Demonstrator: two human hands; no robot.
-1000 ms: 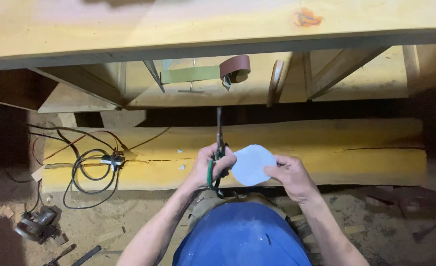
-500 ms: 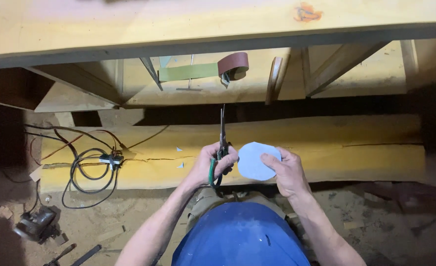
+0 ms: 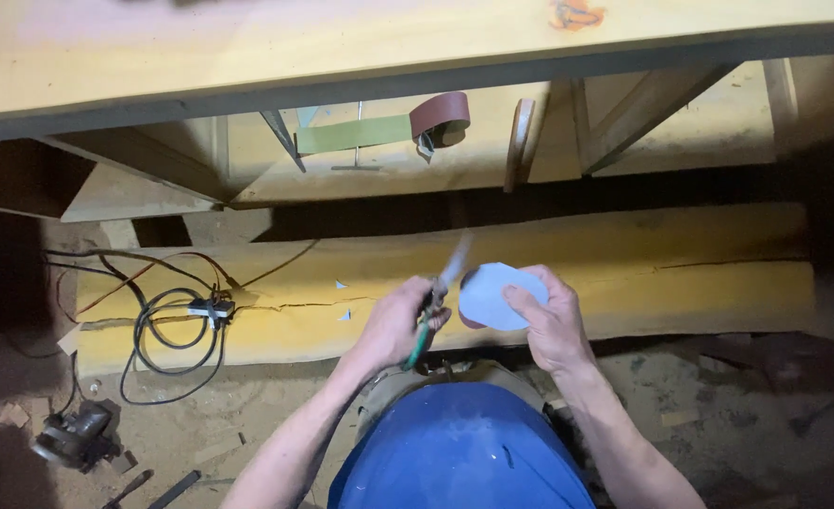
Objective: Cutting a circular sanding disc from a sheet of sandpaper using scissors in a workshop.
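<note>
Beside the right hand's (image 3: 551, 325) grip, which pinches the white disc (image 3: 497, 294), the scissors (image 3: 439, 292) in the left hand's (image 3: 400, 320) closed grip have tilted right since earlier; their blades are blurred.

Bare forearms, no sleeves — blue garment, khaki trousers

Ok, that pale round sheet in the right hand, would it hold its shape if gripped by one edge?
Probably it would sag: the disc looks paper-thin and the right hand supports it across several fingers. It seems very light. Likely easily creased, since the scissors have trimmed it.
</note>
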